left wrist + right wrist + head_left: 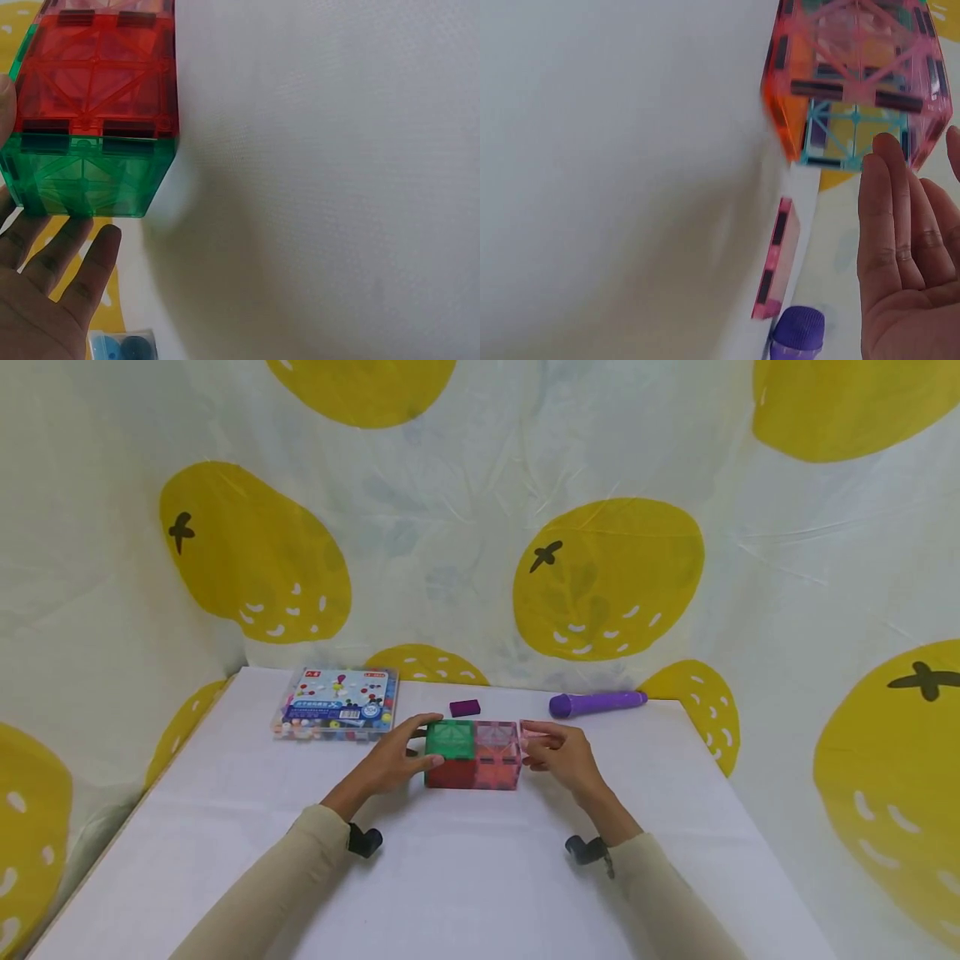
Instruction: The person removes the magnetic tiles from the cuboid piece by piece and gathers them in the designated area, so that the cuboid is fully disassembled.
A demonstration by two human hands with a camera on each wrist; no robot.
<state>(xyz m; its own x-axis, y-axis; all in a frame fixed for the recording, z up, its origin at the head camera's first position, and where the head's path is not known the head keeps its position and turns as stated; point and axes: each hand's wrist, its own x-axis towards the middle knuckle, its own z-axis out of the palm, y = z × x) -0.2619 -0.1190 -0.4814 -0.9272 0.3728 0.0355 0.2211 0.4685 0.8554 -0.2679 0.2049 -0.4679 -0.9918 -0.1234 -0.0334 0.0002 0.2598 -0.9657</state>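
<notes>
A block of two joined magnetic-tile cubes (472, 756) lies on the white table (450, 877), its left cube green and red, its right cube pink and orange. My left hand (401, 758) holds the green end, thumb on the front and fingers reaching round the back; in the left wrist view the fingers (75, 259) lie against the green face of the block (90, 112). My right hand (562, 753) hovers by the pink end with straight fingers (900, 225) close to the block (855, 75). A loose pink tile (776, 259) sits beside that end, apart from the fingers.
A flat clear box of coloured beads (337, 703) lies at the back left. A small purple block (464, 707) and a purple pen-like stick (596, 702) lie behind the cubes. A lemon-print cloth hangs round the table.
</notes>
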